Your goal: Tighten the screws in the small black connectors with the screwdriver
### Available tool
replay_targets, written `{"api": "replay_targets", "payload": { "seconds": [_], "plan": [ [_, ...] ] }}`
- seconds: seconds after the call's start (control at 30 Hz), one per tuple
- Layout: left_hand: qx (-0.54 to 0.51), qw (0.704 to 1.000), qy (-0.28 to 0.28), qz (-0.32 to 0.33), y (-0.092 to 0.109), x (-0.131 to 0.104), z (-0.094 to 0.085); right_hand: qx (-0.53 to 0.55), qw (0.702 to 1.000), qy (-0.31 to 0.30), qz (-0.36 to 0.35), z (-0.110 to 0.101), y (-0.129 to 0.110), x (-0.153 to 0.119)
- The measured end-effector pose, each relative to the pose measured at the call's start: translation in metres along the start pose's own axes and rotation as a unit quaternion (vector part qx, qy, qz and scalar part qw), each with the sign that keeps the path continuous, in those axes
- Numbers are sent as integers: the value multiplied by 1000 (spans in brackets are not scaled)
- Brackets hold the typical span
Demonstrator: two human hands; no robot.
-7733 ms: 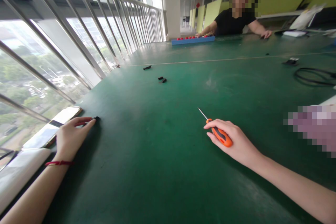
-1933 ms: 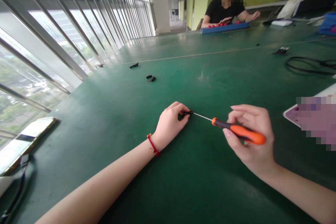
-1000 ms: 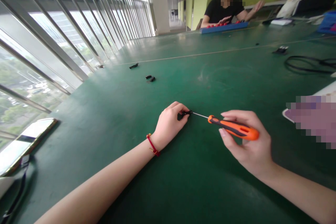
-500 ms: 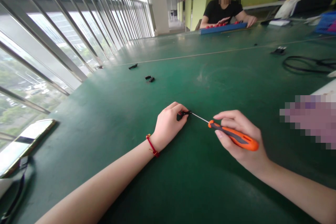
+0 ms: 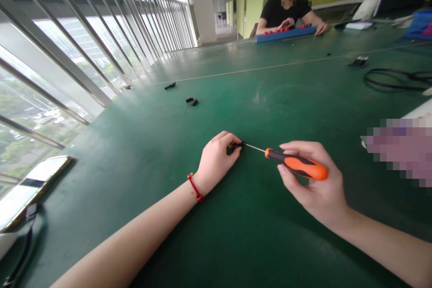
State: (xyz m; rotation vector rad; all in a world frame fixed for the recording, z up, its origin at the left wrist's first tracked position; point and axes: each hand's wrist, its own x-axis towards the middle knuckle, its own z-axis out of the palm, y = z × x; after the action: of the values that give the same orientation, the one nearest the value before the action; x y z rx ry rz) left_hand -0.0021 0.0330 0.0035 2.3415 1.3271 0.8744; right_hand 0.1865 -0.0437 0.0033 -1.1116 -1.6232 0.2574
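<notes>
Between the thumb and fingers of my left hand (image 5: 218, 157) is a small black part (image 5: 239, 145), held low over the green table (image 5: 216, 238); most of it is hidden by the fingers. An orange-and-black screwdriver (image 5: 299, 164) lies in my right hand (image 5: 320, 184), its handle resting between the curved fingers and the thumb. The thin metal shaft points left, and its tip meets the end of the black part. Too small to make out is whether the tip sits in a screw.
Several small black pieces (image 5: 191, 101) lie farther back. At the left edge are a phone (image 5: 37, 189) and a cable (image 5: 25, 247). A black cable (image 5: 388, 78) lies at right. Across the table sits a person (image 5: 286, 11) behind a blue tray (image 5: 286, 34). A railing (image 5: 101, 31) borders the left.
The screwdriver has rolled about its axis, and its handle sits slightly higher and flatter. My right fingers have shifted around it. My left hand and the black part stay in place.
</notes>
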Motion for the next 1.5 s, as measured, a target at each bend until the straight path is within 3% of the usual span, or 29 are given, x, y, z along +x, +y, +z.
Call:
{"api": "replay_targets", "payload": {
  "seconds": [0.07, 0.23, 0.4, 0.57, 0.67, 0.9, 1.07, 1.37, 1.5],
  "plan": [
    [0, 1000, 0, 1, 0, 0, 0, 14, 1000, 9, -2, 0, 0, 0],
    [-4, 1000, 2, 2, 0, -1, 0, -17, 998, -66, 13, -2, -1, 0],
    [0, 1000, -2, 2, 1, -1, 0, -3, 1000, 5, -3, -1, 1, 0],
    [-2, 1000, -4, -2, 1, -1, 1, -11, 997, -74, 11, -2, -1, 0],
    [-3, 1000, -4, 0, 1, 0, 1, -13, 996, -85, 14, -3, -4, -1],
    [0, 1000, -2, 3, 1, -1, 1, 18, 1000, -5, 21, 1, 0, -2],
    [9, 1000, 1, 15, 1, -1, 2, -22, 998, -60, -2, -1, -2, 0],
    [29, 999, 0, 37, 2, -2, 2, 14, 999, -15, 31, 1, 0, -2],
    [32, 999, -3, 37, 3, -2, 3, -29, 998, -58, -3, 0, -3, -1]
  ]
}}
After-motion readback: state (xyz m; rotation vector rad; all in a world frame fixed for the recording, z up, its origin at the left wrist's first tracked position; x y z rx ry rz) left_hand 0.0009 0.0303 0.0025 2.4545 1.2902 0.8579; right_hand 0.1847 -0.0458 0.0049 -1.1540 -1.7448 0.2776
